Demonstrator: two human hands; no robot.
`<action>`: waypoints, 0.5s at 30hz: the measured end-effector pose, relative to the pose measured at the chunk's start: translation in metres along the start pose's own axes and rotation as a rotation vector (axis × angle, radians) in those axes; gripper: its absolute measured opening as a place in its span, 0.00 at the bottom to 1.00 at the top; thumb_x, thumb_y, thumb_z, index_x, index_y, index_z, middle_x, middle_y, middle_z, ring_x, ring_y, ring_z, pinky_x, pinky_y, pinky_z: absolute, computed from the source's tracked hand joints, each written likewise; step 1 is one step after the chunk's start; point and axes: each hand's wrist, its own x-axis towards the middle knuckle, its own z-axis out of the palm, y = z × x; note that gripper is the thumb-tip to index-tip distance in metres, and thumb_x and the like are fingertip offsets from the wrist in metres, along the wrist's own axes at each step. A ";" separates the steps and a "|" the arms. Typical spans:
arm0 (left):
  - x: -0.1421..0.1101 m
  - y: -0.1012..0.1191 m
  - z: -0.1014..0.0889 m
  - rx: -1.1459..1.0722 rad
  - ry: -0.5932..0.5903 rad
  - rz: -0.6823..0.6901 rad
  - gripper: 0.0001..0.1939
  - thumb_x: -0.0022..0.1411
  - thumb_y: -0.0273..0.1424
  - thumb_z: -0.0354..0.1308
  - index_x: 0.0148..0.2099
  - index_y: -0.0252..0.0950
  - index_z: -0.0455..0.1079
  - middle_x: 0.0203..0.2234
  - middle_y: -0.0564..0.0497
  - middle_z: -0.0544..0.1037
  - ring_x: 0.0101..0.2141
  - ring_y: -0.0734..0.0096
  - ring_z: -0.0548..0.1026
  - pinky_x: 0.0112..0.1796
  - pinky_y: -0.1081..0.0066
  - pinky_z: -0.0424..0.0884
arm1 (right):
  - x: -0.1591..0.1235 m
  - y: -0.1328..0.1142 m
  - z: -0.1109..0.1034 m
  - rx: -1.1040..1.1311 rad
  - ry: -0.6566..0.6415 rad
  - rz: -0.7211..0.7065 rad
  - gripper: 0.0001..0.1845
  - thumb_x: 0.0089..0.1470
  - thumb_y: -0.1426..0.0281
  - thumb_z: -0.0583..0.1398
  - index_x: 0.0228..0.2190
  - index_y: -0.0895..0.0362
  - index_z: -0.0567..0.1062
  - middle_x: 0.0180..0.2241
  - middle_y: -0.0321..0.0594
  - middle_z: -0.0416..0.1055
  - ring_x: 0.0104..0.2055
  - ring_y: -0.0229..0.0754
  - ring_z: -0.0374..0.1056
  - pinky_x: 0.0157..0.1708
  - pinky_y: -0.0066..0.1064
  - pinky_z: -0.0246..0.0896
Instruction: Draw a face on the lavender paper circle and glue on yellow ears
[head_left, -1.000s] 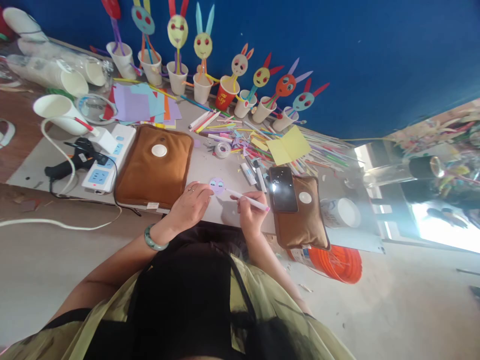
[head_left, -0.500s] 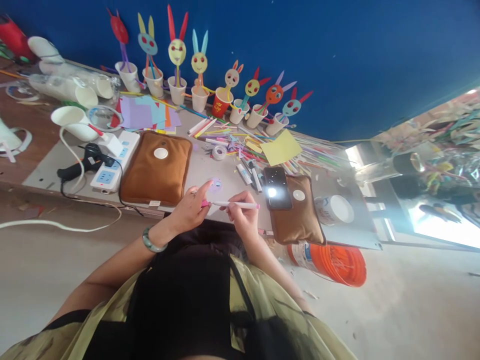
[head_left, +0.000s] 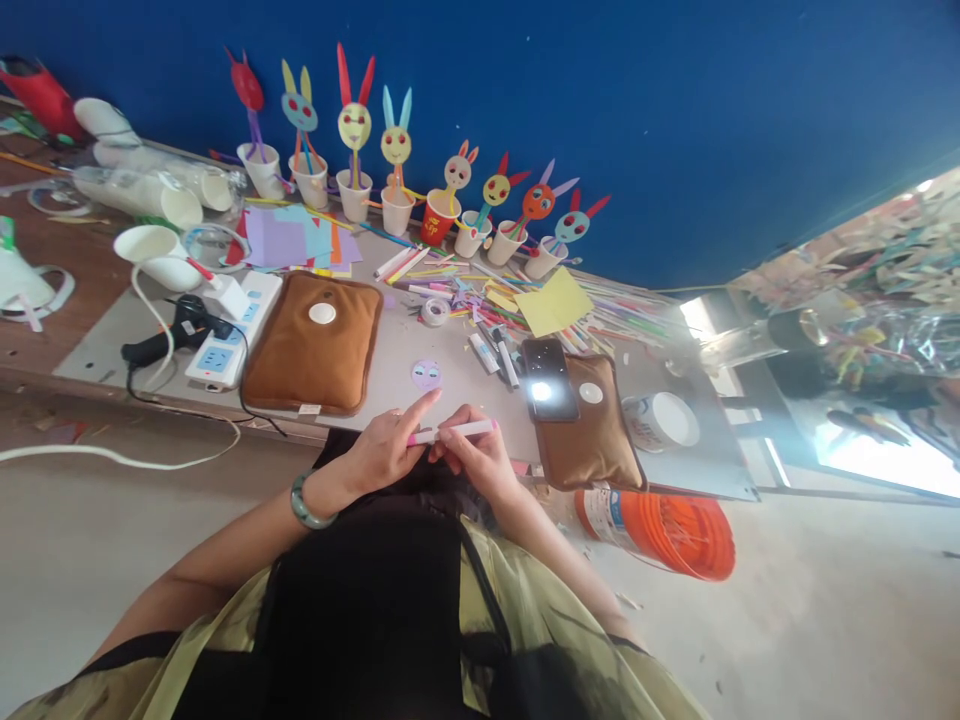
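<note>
Both my hands hold one white marker pen (head_left: 459, 431) with pink ends, level, just over the table's near edge. My left hand (head_left: 390, 447) pinches its pink left end, forefinger stretched out. My right hand (head_left: 474, 455) has its fingers wrapped round the barrel. A small lilac paper disc with a drawn face (head_left: 426, 375) lies free on the grey table (head_left: 397, 360), a little beyond my fingers. A green bangle (head_left: 304, 503) is on my left wrist.
A brown pad (head_left: 311, 345) lies to the left, another brown pad (head_left: 596, 435) with a phone (head_left: 550, 380) to the right. Paper-cup rabbits (head_left: 397, 190) line the blue wall. Also a power strip (head_left: 232, 330), glue gun (head_left: 169, 330), tape roll (head_left: 435, 311), straws, orange bucket (head_left: 667, 530).
My hands drew back from the lilac disc toward my body. The pen went from drawing on the disc to being held level, and my left hand took its pink end.
</note>
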 end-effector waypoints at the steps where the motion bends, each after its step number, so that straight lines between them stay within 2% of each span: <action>1: 0.000 0.002 0.000 -0.013 -0.014 -0.015 0.36 0.70 0.35 0.49 0.76 0.34 0.48 0.35 0.48 0.82 0.34 0.62 0.79 0.40 0.64 0.74 | -0.004 0.000 0.001 0.003 -0.002 -0.007 0.21 0.55 0.50 0.68 0.30 0.52 0.68 0.22 0.32 0.76 0.15 0.34 0.60 0.15 0.27 0.53; 4: 0.000 0.006 -0.001 -0.045 -0.026 -0.028 0.35 0.72 0.37 0.49 0.76 0.32 0.47 0.27 0.52 0.80 0.30 0.64 0.78 0.38 0.66 0.74 | -0.014 0.002 0.007 -0.019 0.002 -0.065 0.19 0.59 0.53 0.67 0.31 0.52 0.69 0.24 0.33 0.78 0.16 0.34 0.62 0.17 0.28 0.58; 9: 0.011 0.005 -0.004 0.006 0.009 0.037 0.33 0.74 0.38 0.46 0.75 0.29 0.48 0.28 0.50 0.80 0.31 0.64 0.77 0.42 0.64 0.74 | -0.023 0.006 0.012 -0.114 0.044 -0.217 0.14 0.63 0.58 0.63 0.32 0.51 0.68 0.26 0.34 0.78 0.17 0.35 0.65 0.19 0.30 0.61; 11: 0.019 0.008 -0.016 0.088 -0.005 0.082 0.34 0.74 0.40 0.47 0.75 0.28 0.49 0.33 0.46 0.81 0.38 0.59 0.79 0.48 0.58 0.74 | -0.022 0.004 0.003 -0.266 0.082 -0.323 0.11 0.64 0.60 0.63 0.32 0.51 0.69 0.25 0.34 0.77 0.19 0.37 0.67 0.21 0.31 0.63; 13: 0.026 0.019 -0.038 0.177 -0.022 0.156 0.35 0.71 0.43 0.52 0.73 0.31 0.55 0.44 0.39 0.81 0.49 0.51 0.77 0.58 0.46 0.68 | -0.017 -0.003 -0.013 -0.461 0.204 -0.504 0.09 0.63 0.61 0.62 0.33 0.51 0.71 0.26 0.35 0.76 0.24 0.41 0.72 0.25 0.34 0.67; 14: 0.026 0.027 -0.051 0.196 -0.027 0.181 0.32 0.71 0.42 0.52 0.71 0.34 0.60 0.52 0.37 0.78 0.55 0.49 0.74 0.62 0.42 0.63 | -0.012 -0.008 -0.024 -0.543 0.274 -0.593 0.07 0.63 0.61 0.61 0.34 0.50 0.71 0.27 0.37 0.77 0.26 0.43 0.74 0.27 0.36 0.68; 15: 0.025 0.037 -0.064 0.182 -0.032 0.196 0.27 0.71 0.41 0.51 0.68 0.38 0.64 0.55 0.38 0.77 0.58 0.50 0.73 0.63 0.42 0.61 | -0.005 -0.013 -0.036 -0.646 0.338 -0.656 0.06 0.63 0.62 0.61 0.36 0.50 0.72 0.29 0.38 0.77 0.28 0.44 0.74 0.29 0.37 0.70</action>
